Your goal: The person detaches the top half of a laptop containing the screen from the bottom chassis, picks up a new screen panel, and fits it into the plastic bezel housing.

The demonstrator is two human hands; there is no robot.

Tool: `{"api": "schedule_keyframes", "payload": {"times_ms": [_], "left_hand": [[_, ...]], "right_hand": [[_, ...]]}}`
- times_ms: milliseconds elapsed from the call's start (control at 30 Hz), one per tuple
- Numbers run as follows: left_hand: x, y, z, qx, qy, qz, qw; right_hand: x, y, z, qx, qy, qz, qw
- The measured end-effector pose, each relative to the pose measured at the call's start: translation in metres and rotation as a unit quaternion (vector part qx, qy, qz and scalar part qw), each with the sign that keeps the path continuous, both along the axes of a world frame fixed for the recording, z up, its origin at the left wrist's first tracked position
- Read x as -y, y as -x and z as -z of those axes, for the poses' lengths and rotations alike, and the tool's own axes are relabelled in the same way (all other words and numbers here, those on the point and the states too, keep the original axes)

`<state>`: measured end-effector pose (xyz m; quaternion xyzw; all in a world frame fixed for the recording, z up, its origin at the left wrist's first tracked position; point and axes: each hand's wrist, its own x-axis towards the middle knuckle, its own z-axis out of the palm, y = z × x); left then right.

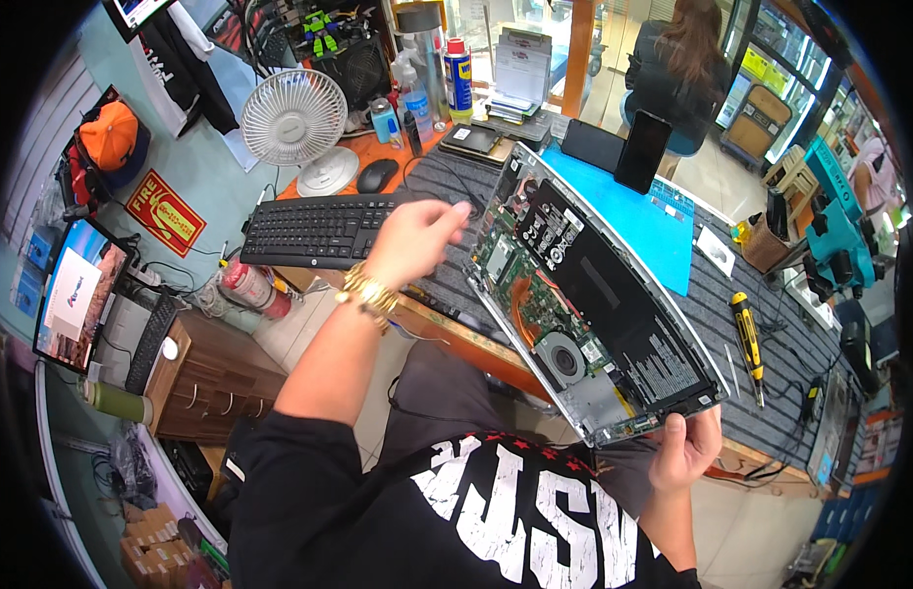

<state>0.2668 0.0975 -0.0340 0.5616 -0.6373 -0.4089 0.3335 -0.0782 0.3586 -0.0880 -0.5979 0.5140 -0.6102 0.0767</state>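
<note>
**Opened laptop base held tilted at the tabletop's near edge**

At the left, a red fire extinguisher [255, 290] was near a wooden drawer cabinet [216, 378]. Farther off, a white desk fan [295, 118] stood behind a black keyboard [319, 231], with a black mouse [378, 177] just beyond the keyboard's right part. The left hand [417, 240], a gold bracelet [368, 294] at its wrist, was raised just left of the laptop, its fingers bent in toward the thumb; whether it pinched anything small could not be told.

The laptop base [506, 314] slanted over the near edge of the striped tabletop [717, 314], its insides bared: a round cooling fan [561, 359] near, a long black battery [599, 285] to the right. Beyond it were a blue mat [668, 245] and a dark smartphone [643, 152]. The right hand [687, 450] gripped the base's near right corner, thumb on top. Farther right lay a yellow-and-black screwdriver [747, 339].
</note>
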Motion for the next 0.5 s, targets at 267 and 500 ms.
{"api": "schedule_keyframes", "payload": {"times_ms": [267,500], "left_hand": [[0.041,0.025,0.026,-0.070,0.008,-0.027,0.997],[0.047,0.033,0.025,-0.088,0.007,-0.052,0.995]], "right_hand": [[-0.008,-0.005,-0.001,0.049,-0.025,-0.030,0.998],[-0.009,-0.009,-0.006,0.063,-0.021,-0.039,0.997]]}}
